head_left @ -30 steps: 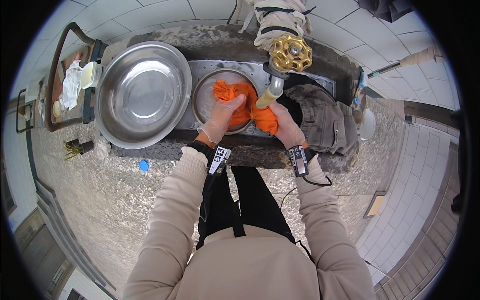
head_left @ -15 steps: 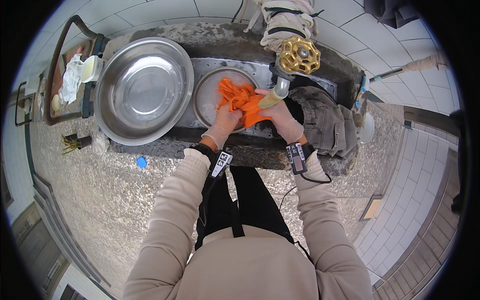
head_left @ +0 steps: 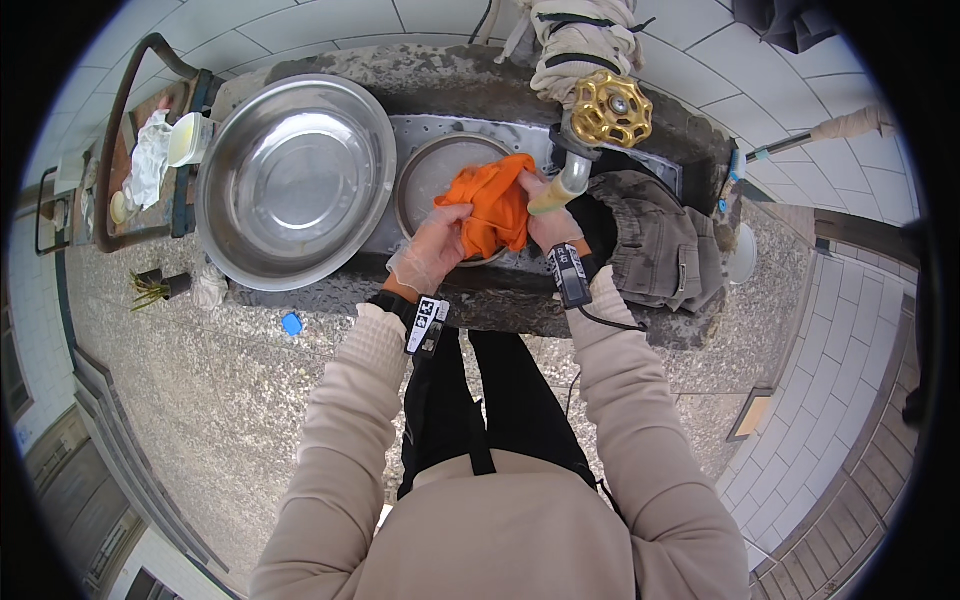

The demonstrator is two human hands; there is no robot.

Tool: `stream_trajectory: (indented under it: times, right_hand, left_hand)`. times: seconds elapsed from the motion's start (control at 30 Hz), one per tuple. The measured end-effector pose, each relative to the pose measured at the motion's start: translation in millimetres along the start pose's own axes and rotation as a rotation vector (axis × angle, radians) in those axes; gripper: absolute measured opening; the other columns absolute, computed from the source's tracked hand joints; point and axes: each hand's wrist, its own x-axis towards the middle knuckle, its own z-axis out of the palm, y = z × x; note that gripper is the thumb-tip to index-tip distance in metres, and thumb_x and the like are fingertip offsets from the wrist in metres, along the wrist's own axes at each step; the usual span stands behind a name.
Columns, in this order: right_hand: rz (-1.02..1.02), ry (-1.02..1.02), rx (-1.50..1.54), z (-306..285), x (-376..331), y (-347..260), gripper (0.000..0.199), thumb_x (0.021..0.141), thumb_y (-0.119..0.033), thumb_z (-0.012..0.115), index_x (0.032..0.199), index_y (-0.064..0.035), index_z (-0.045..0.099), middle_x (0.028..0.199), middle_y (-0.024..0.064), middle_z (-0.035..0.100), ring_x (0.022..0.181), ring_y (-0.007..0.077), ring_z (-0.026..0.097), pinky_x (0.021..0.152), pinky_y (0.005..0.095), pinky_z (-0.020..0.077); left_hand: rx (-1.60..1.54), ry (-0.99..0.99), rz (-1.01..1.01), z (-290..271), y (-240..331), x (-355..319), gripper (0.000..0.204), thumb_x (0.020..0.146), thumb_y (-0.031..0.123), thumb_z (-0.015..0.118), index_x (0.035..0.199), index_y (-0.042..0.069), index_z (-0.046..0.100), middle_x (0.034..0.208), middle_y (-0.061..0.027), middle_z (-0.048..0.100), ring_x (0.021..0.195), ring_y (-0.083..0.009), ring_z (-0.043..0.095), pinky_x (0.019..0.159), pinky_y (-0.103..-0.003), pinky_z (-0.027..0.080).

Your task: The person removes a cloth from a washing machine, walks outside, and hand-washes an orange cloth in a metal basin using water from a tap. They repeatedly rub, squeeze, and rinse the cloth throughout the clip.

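An orange cloth (head_left: 492, 208) is bunched up between my two hands, above a round metal basin (head_left: 412, 190) of whitish, cloudy water in the sink. My left hand (head_left: 437, 243), in a clear glove, grips its left side with thumb and fingers. On the other side my right hand (head_left: 550, 217) is closed on the cloth's right part; the faucet spout (head_left: 562, 190) hides some of its fingers. Folds of cloth cover the fingertips of both hands. Just right of my right hand, grey trousers (head_left: 665, 245) lie heaped over the sink's right end.
A large steel basin (head_left: 225, 190) rests on the sink's left part. A brass valve wheel (head_left: 612, 110) tops the cloth-wrapped pipe (head_left: 585, 40). Farther left, a metal-framed stand (head_left: 130, 235) holds a white tub (head_left: 188, 140). On the floor lies a blue object (head_left: 291, 324).
The orange cloth has been lifted and gathered into a rounder bunch. My right hand has shifted slightly left and up; my left hand stays at the cloth's left side.
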Motion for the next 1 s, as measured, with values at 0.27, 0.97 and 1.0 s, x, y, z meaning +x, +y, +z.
stream_trajectory:
  times: [0.27, 0.97, 1.0]
  right_hand:
    - [-0.042, 0.218, -0.464, -21.9, -10.6, 31.1, 0.031, 0.082, -0.004, 0.057, 0.111, -0.0029, 0.047, 0.104, 0.0071, 0.055, 0.096, 0.0159, 0.054, 0.083, 0.0267, 0.0446]
    - [-0.585, 0.089, -1.421, 23.3, -45.4, 49.0, 0.038, 0.071, -0.011, 0.064, 0.107, -0.0017, 0.055, 0.101, 0.0165, 0.057, 0.093, 0.0275, 0.058, 0.083, 0.0315, 0.0447]
    - [-0.549, 0.091, -1.468, 23.3, -43.4, 47.0, 0.038, 0.071, -0.012, 0.063, 0.106, -0.0011, 0.055, 0.1, 0.0178, 0.059, 0.093, 0.0285, 0.058, 0.083, 0.0321, 0.0449]
  left_hand:
    - [-0.056, 0.079, 0.025, -13.1, -0.3, 0.5, 0.041, 0.085, 0.013, 0.05, 0.123, 0.0, 0.039, 0.119, -0.0128, 0.05, 0.108, -0.0245, 0.052, 0.089, -0.037, 0.046]
    - [-0.323, -0.187, 0.068, -23.7, -18.7, 10.1, 0.045, 0.092, 0.035, 0.032, 0.126, 0.006, 0.037, 0.127, -0.0111, 0.044, 0.116, -0.0253, 0.042, 0.098, -0.038, 0.032]
    - [-0.303, -0.211, 0.104, -24.6, -19.8, 10.3, 0.043, 0.092, 0.034, 0.035, 0.124, 0.005, 0.04, 0.124, -0.011, 0.047, 0.113, -0.0242, 0.045, 0.096, -0.037, 0.034]
